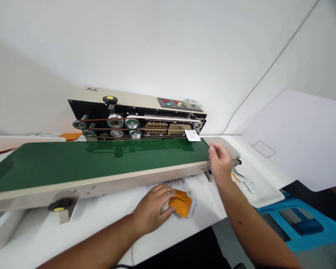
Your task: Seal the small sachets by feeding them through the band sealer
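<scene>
Head view, all from the one camera:

Left hand: the left hand (154, 207) lies palm down on the white table (100, 220), forearm coming in from the bottom left. Fingers are curled loosely over the near end of an orange packet (181, 203), touching it and pinning it flat rather than lifting it.

Orange packet: it sits on the table just in front of the machine's near edge, on top of a few pale packets.

Right hand: the right hand (220, 164) hovers at the right end of the green belt (100, 158), wrist bent, forearm reaching up from the bottom right. Fingers are spread a bit and hold nothing.

White packet: a small white packet (192, 135) stands at the belt's far right, its top edge in the sealer (137, 119) rollers, near the right hand's fingertips but apart from them.

Side stuff: more small packets (245, 183) lie on the table just right of that wrist, blue stool (302, 224) beyond.
</scene>
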Available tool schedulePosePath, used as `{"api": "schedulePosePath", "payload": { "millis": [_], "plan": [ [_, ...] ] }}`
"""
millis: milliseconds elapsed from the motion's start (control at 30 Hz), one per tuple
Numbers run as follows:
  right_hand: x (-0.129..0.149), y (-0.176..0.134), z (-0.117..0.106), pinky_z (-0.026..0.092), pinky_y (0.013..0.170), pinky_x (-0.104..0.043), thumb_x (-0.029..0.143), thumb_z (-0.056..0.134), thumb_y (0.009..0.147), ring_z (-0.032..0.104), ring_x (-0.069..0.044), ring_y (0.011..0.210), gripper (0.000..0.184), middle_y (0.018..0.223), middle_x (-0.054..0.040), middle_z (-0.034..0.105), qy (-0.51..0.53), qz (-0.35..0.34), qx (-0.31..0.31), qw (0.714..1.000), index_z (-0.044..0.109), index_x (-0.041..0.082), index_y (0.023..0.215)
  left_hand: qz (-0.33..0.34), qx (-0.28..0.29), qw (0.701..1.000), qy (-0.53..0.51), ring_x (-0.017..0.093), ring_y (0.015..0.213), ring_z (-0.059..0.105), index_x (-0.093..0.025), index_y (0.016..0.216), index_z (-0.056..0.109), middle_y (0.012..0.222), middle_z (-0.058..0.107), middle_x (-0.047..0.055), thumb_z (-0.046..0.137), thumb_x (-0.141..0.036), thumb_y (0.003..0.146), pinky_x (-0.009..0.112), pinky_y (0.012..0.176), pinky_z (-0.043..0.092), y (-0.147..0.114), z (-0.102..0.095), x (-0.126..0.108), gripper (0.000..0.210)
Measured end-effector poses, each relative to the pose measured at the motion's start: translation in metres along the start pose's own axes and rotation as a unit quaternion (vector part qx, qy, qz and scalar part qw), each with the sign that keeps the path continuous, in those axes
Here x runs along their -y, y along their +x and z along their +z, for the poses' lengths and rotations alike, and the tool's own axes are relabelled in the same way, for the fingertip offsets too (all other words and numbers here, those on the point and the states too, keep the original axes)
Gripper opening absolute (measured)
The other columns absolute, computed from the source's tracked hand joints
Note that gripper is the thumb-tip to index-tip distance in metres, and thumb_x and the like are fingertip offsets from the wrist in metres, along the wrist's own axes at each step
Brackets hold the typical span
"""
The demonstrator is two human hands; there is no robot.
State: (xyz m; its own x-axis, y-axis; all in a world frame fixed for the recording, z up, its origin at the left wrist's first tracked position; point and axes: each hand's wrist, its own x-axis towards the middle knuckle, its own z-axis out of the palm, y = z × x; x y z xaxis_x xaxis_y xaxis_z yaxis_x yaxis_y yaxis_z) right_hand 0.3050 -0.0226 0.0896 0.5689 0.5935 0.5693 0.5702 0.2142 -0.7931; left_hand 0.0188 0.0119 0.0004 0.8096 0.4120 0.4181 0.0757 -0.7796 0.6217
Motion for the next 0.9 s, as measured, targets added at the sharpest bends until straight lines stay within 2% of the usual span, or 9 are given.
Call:
{"api": "schedulePosePath", "payload": {
  "millis": [33, 67, 133, 233, 300, 433, 567, 667, 900],
  "plan": [
    [0.001, -0.024, -0.001, 0.055, 0.07, -0.034, 0.036, 0.061, 0.094, 0.065, -0.02, 0.078, 0.022, 0.097, -0.0076, 0.073, -0.028, -0.049, 0.043, 0.997, 0.075, 0.023, 0.105, -0.005, 0.023, 0.999, 0.026, 0.035, 0.128, 0.057, -0.024, 0.131, 0.061, 0.134, 0.066, 0.012, 0.072, -0.033, 0.089, 0.055, 0.112, 0.043, -0.001, 0.002, 0.002, 0.043],
    [0.002, -0.048, -0.001, 0.056, 0.075, -0.037, 0.033, 0.063, 0.093, 0.067, -0.023, 0.08, 0.02, 0.095, -0.0075, 0.075, -0.044, -0.091, 0.135, 0.986, 0.077, 0.025, 0.105, -0.011, 0.045, 0.998, 0.05, 0.038, 0.136, 0.051, -0.024, 0.138, 0.057, 0.143, 0.061, 0.013, 0.076, -0.036, 0.086, 0.061, 0.116, 0.037, -0.002, 0.005, 0.003, 0.057],
    [-0.001, -0.089, 0.002, 0.056, 0.089, -0.045, 0.03, 0.067, 0.091, 0.069, -0.028, 0.096, 0.029, 0.106, -0.0084, 0.076, -0.062, -0.15, 0.295, 0.942, 0.075, 0.028, 0.119, -0.028, 0.081, 0.993, 0.087, 0.043, 0.145, 0.04, -0.024, 0.15, 0.047, 0.155, 0.05, 0.015, 0.08, -0.039, 0.081, 0.068, 0.119, 0.028, -0.004, 0.009, 0.006, 0.078],
    [-0.013, -0.126, 0.011, 0.046, 0.11, -0.053, 0.033, 0.07, 0.09, 0.058, -0.034, 0.129, 0.06, 0.142, -0.0123, 0.063, -0.094, -0.179, 0.397, 0.895, 0.055, 0.026, 0.148, -0.042, 0.101, 0.988, 0.109, 0.04, 0.147, 0.037, -0.026, 0.155, 0.039, 0.158, 0.047, 0.012, 0.075, -0.035, 0.085, 0.068, 0.12, 0.026, -0.005, 0.011, 0.006, 0.079],
    [-0.024, -0.136, 0.016, 0.042, 0.114, -0.056, 0.037, 0.07, 0.09, 0.05, -0.035, 0.139, 0.07, 0.151, -0.0153, 0.054, -0.122, -0.172, 0.399, 0.892, 0.046, 0.022, 0.154, -0.048, 0.092, 0.988, 0.115, 0.037, 0.143, 0.045, -0.026, 0.151, 0.044, 0.153, 0.053, 0.01, 0.071, -0.029, 0.089, 0.064, 0.12, 0.028, -0.005, 0.01, 0.005, 0.068],
    [-0.037, -0.138, 0.022, 0.044, 0.114, -0.054, 0.029, 0.068, 0.091, 0.054, -0.031, 0.135, 0.06, 0.142, -0.0125, 0.062, -0.12, -0.149, 0.391, 0.9, 0.052, 0.025, 0.149, -0.05, 0.064, 0.989, 0.123, 0.032, 0.129, 0.058, -0.024, 0.138, 0.058, 0.138, 0.066, 0.009, 0.069, -0.023, 0.089, 0.056, 0.117, 0.038, -0.003, 0.007, 0.006, 0.05],
    [-0.039, -0.138, 0.023, 0.045, 0.113, -0.054, 0.019, 0.068, 0.084, 0.053, -0.032, 0.135, 0.064, 0.148, -0.0116, 0.057, -0.122, -0.119, 0.366, 0.915, 0.055, 0.027, 0.147, -0.055, 0.039, 0.986, 0.152, 0.034, 0.133, 0.055, -0.023, 0.142, 0.056, 0.147, 0.059, 0.01, 0.07, -0.025, 0.089, 0.053, 0.112, 0.044, -0.004, 0.008, 0.01, 0.055],
    [-0.042, -0.139, 0.024, 0.044, 0.114, -0.057, 0.013, 0.066, 0.08, 0.049, -0.033, 0.138, 0.067, 0.142, -0.0106, 0.063, -0.13, -0.101, 0.332, 0.929, 0.057, 0.025, 0.145, -0.054, 0.037, 0.984, 0.166, 0.035, 0.133, 0.055, -0.023, 0.142, 0.056, 0.147, 0.06, 0.01, 0.07, -0.027, 0.09, 0.054, 0.11, 0.046, -0.005, 0.009, 0.012, 0.054],
    [-0.042, -0.137, 0.021, 0.054, 0.102, -0.049, 0.005, 0.046, 0.091, 0.068, -0.025, 0.114, 0.049, 0.12, -0.0028, 0.076, -0.052, -0.122, 0.243, 0.961, 0.072, 0.032, 0.122, -0.035, 0.007, 0.988, 0.15, 0.032, 0.127, 0.059, -0.025, 0.142, 0.056, 0.139, 0.065, 0.009, 0.065, -0.026, 0.092, 0.049, 0.108, 0.048, -0.001, 0.005, 0.01, 0.05]
  ]
}}
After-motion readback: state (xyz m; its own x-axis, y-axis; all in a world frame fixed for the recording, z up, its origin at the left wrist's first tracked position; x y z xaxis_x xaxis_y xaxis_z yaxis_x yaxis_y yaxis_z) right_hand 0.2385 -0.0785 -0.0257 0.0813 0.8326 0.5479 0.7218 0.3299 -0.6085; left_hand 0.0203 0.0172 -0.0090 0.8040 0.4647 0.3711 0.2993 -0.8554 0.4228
